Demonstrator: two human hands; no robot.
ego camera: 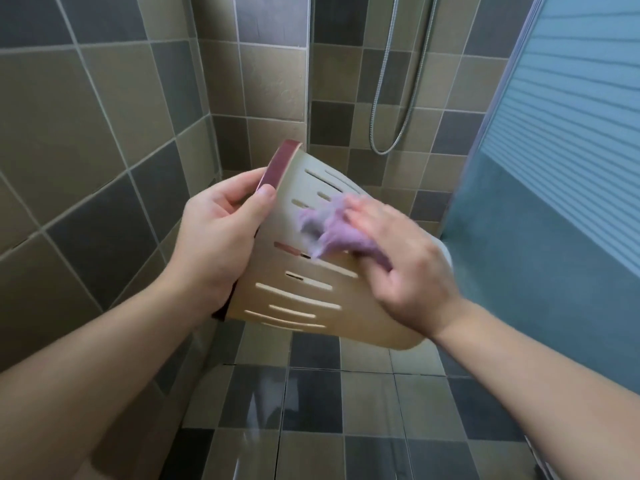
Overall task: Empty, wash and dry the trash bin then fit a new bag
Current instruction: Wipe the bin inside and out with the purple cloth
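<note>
A beige trash bin [311, 299] with slotted sides and a dark red rim is held on its side in mid-air, its opening turned left and away. My left hand [221, 244] grips the rim, thumb on the outer wall. My right hand [405, 261] holds a purple cloth [332, 226] bunched against the bin's outer wall; hand and cloth are blurred. The bin's inside is hidden.
Tiled shower walls in grey and tan surround me, with a wet tiled floor [311, 410] below. A metal shower hose [394, 98] hangs on the back wall. A frosted blue glass panel [554, 168] stands close on the right.
</note>
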